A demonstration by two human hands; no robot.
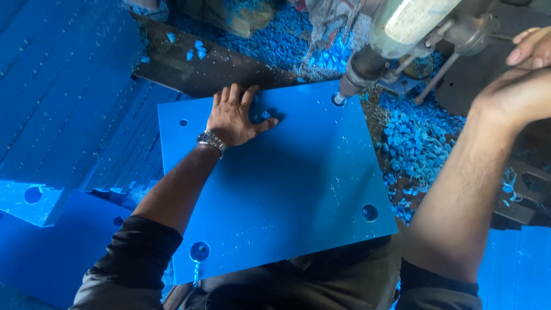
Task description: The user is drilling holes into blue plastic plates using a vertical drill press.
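Note:
A blue rectangular plastic plate (pixel 287 178) lies flat on the drill table, with round holes near its corners. My left hand (pixel 234 116) presses flat on the plate's far edge, fingers spread, a metal watch on the wrist. A drill press spindle (pixel 359 72) comes down at the plate's far right corner, its bit in a hole (pixel 337 100) there. My right hand (pixel 531 54) is raised at the upper right, fingers curled around the thin feed lever (pixel 499 37) of the drill press.
Blue plastic shavings (pixel 416 143) are heaped right of the plate and behind it. More blue plates (pixel 63 92) are stacked at the left, one with a hole. A dark metal table edge (pixel 201 69) runs behind the plate.

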